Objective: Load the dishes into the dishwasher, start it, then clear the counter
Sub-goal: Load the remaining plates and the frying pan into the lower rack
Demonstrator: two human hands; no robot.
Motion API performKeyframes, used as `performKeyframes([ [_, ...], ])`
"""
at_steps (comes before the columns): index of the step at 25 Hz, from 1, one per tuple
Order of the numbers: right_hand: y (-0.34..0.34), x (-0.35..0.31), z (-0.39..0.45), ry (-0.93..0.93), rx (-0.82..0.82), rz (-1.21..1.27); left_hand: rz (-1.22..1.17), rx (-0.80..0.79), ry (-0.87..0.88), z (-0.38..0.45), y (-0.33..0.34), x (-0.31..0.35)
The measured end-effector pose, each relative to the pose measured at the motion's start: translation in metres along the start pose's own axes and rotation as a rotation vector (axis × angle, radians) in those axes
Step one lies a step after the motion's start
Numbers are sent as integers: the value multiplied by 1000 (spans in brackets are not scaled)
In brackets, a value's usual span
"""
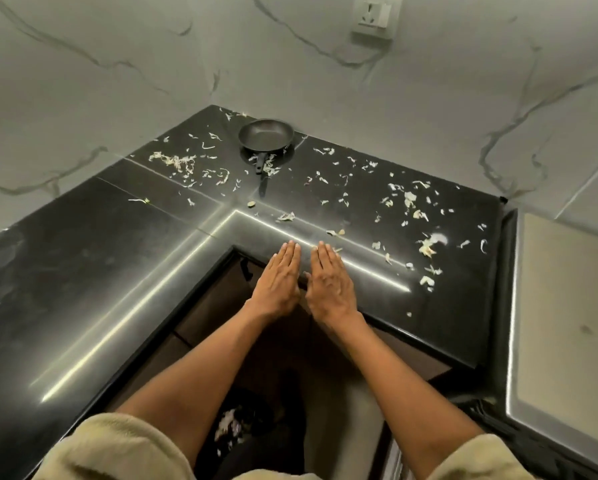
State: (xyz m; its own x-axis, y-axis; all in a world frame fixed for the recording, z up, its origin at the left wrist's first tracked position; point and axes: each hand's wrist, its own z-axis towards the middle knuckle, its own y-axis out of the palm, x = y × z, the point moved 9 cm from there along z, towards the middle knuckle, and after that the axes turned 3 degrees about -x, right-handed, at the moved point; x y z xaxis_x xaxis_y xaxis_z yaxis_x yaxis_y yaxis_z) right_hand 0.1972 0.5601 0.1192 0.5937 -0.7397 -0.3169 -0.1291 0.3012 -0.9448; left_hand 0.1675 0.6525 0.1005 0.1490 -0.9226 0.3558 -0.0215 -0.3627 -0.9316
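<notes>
Nearest me, two cream sleeves [117, 445] show at the bottom, bare forearms reaching forward. My left hand [278, 278] and right hand [330, 282] lie side by side, palms down, fingers straight and together, holding nothing. Their fingertips rest on the black worktop [82, 271] at its inner corner edge, while the wrists hang off that edge.

Beyond the hands, pale vegetable scraps [408, 202] are scattered over the worktop, thickest toward the right edge and toward the far side. A small black pan [265, 135] sits upright at the far corner, its handle pointing back toward me, scraps lying around the handle.

A grey surface [567, 323] adjoins the right edge. A socket [373, 15] is on the marble wall above.
</notes>
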Motion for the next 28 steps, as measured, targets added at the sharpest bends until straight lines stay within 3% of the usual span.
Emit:
performKeyframes([
  [10, 19, -6, 231, -69, -76, -84, -50, 36, -84, 178, -67, -105],
  [20, 40, 4, 382, -127, -151, -133, -57, 93, -116, 275, -96, -157],
  [28, 61, 8, 483, -301, -173, -253, -27, 128, -179, 320, -87, -181],
])
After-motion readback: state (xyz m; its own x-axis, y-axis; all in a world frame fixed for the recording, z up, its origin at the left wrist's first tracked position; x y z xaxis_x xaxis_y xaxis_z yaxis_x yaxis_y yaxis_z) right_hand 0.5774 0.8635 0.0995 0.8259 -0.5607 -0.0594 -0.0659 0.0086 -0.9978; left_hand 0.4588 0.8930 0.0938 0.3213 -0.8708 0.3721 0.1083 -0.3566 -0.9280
